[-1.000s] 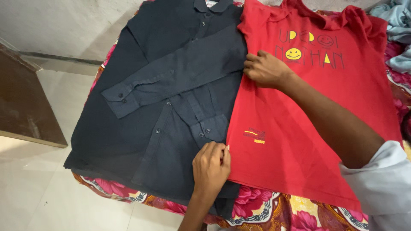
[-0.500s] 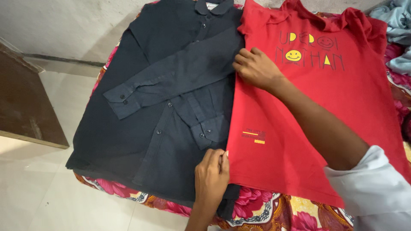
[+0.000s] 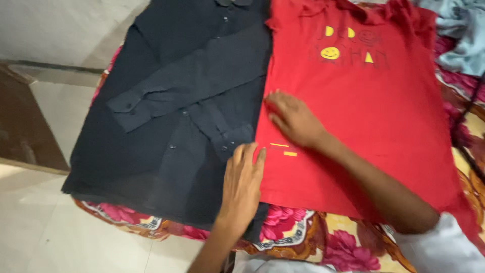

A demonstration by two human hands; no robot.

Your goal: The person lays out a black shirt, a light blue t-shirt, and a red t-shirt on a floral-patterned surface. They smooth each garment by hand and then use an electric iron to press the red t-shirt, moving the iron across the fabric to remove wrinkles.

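1. Pressing flat: our left hand (image 3: 242,184), fingers extended and grasping nothing, lies on the seam where the red T-shirt (image 3: 364,126) meets the dark button-up shirt (image 3: 166,116).
2. Our right hand (image 3: 293,119) rests spread out on the T-shirt, holding nothing.
3. Both garments lie spread side by side on the floral bedsheet (image 3: 323,242); the dark shirt's sleeves are folded in, the T-shirt not yet folded, we judge.

No packages, signs or screens; nor any label that can be made out.

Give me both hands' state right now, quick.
Left hand: open, flat on the seam where the dark shirt meets the red T-shirt, holding nothing.
Right hand: open, palm down on the red T-shirt, holding nothing.
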